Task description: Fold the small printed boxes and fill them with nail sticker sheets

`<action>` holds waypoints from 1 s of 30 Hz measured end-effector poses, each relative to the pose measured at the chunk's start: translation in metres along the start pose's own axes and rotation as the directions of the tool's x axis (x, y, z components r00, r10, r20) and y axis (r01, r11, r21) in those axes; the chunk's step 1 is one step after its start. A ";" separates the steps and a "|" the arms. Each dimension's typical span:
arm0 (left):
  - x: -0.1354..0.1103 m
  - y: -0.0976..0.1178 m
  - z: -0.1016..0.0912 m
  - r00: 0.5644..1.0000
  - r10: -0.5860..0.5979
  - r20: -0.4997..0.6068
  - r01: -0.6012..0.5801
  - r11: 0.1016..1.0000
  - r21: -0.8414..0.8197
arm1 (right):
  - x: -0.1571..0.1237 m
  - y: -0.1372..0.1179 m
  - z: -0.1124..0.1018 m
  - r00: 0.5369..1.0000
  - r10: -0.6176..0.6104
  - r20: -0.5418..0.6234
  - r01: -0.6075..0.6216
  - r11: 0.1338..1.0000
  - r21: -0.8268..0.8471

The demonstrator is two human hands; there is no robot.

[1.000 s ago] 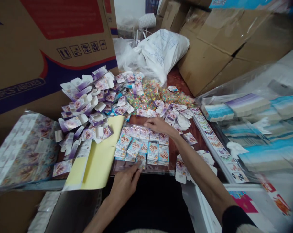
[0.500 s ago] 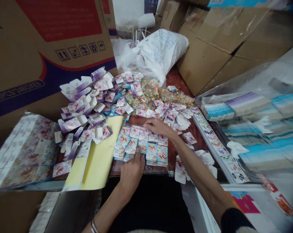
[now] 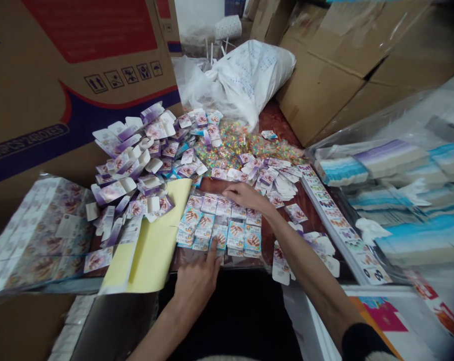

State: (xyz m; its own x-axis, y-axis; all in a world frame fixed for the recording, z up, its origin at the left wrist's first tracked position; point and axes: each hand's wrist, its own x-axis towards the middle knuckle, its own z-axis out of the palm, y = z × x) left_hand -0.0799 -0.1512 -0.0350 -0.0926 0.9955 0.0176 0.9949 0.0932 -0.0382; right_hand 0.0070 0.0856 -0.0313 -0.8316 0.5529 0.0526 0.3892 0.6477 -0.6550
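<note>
Small hand-pictured boxes [image 3: 237,235], blue in front and purple behind, stand in rows on clear plastic at the table's front. My left hand [image 3: 199,276] reaches in from below with its index finger stretched out, the fingertip on a blue box [image 3: 220,233] in the middle of the front row. That hand holds nothing. Behind the back row, my right hand [image 3: 245,195] lies at the top edge of the purple boxes [image 3: 209,204], fingers slightly bent and pointing left. I see nothing gripped in it, though its underside is hidden.
Opened purple boxes [image 3: 118,163] are heaped at left beside a yellow sheet [image 3: 155,250] and a wrapped block of boxes [image 3: 35,235]. Bags of colourful bits [image 3: 227,145] lie behind. Flattened boxes [image 3: 283,185] and a long sticker strip [image 3: 334,220] are at right. Large cartons [image 3: 324,75] stand around.
My left hand has drawn back slightly toward me, and its index finger now points at a front-row blue box that has come forward and stands clear. My right hand stays nearly in place.
</note>
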 end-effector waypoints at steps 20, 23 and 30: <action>0.008 0.011 -0.002 0.956 -0.090 -0.280 0.073 0.995 -0.068 | -0.001 -0.006 -0.001 1.000 0.027 0.009 -0.027 0.999 -0.043; 0.009 0.010 0.001 0.959 -0.103 -0.265 0.078 0.992 -0.103 | -0.001 -0.006 -0.001 1.000 0.027 0.009 -0.026 0.999 -0.041; -0.003 0.004 0.006 0.922 -0.143 -0.358 0.031 0.953 -0.301 | -0.001 -0.005 -0.001 1.000 0.026 0.010 -0.025 0.999 -0.041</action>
State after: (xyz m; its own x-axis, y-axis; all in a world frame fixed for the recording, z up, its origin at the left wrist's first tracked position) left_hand -0.0755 -0.1540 -0.0416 -0.2139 0.9000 0.3799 0.9573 0.1157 0.2651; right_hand 0.0067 0.0825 -0.0270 -0.8250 0.5644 0.0285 0.4262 0.6546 -0.6244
